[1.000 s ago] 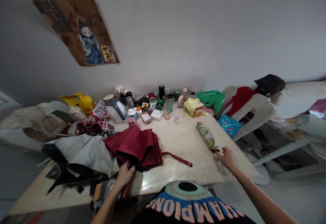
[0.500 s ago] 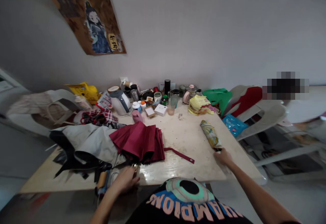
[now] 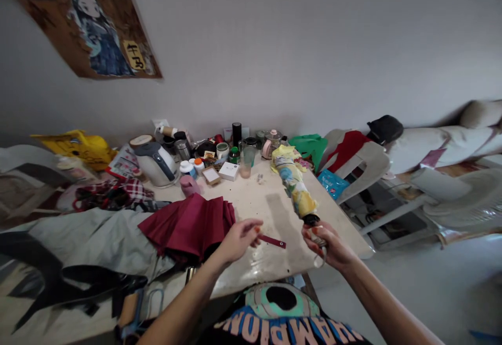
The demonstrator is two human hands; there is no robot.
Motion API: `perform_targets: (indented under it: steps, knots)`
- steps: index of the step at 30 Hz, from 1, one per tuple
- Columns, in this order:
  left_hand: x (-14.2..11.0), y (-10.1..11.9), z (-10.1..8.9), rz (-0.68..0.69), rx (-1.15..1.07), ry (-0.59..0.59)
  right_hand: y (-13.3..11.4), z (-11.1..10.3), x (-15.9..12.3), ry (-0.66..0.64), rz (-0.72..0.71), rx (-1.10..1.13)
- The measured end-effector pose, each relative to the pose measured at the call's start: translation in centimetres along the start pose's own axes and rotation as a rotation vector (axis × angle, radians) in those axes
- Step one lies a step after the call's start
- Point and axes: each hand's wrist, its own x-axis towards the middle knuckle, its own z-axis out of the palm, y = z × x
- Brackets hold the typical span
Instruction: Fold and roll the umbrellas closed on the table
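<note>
My right hand (image 3: 327,243) grips the handle of a folded umbrella with a yellow and blue print (image 3: 293,188), lifted off the table and pointing away from me. My left hand (image 3: 240,238) hovers in the air above the table's near edge, fingers loosely curled and holding nothing, just left of that handle. A dark red folded umbrella (image 3: 188,225) lies on the table beneath and left of my left hand, its strap (image 3: 272,241) trailing to the right.
The pale table (image 3: 270,204) carries a grey cloth (image 3: 90,238), a black umbrella (image 3: 70,282), a white kettle (image 3: 155,162), bottles, cups and small boxes at the back. Chairs with clothes (image 3: 353,157) stand to the right. A poster (image 3: 86,26) hangs on the wall.
My right hand has picked the printed umbrella up off the table by its handle. My left hand left the red umbrella's end and rose toward the middle.
</note>
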Motion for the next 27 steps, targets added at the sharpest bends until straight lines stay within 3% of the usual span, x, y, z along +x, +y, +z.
perform_targets:
  steps: [5,8,11,14,17,21,24,27]
  knots:
    - [5.4,1.7,2.4,0.121,-0.070,0.093,1.8,3.4,-1.5,-0.145,0.062,0.006]
    - [6.8,0.0,2.1,0.135,-0.071,0.206,2.0,3.7,-2.0,-0.209,0.093,0.160]
    - [7.3,-2.9,1.7,0.093,-0.124,0.295,1.1,3.3,-2.4,-0.321,0.113,0.511]
    - [7.5,-4.2,2.0,0.068,-0.134,0.366,-0.8,2.6,-2.2,-0.463,0.021,0.651]
    - [7.8,-1.8,3.0,0.090,-0.162,0.376,-2.9,1.7,-1.4,-0.468,-0.059,0.373]
    - [8.2,4.0,4.8,0.322,-0.085,0.165,-3.9,0.4,-0.6,-0.304,-0.054,-0.069]
    - [8.7,6.0,6.2,0.400,0.080,0.141,-3.4,-0.7,-0.2,-0.293,-0.009,-0.156]
    - [9.1,6.1,7.3,0.441,0.165,0.192,-3.0,-2.0,0.6,-0.351,0.067,-0.116]
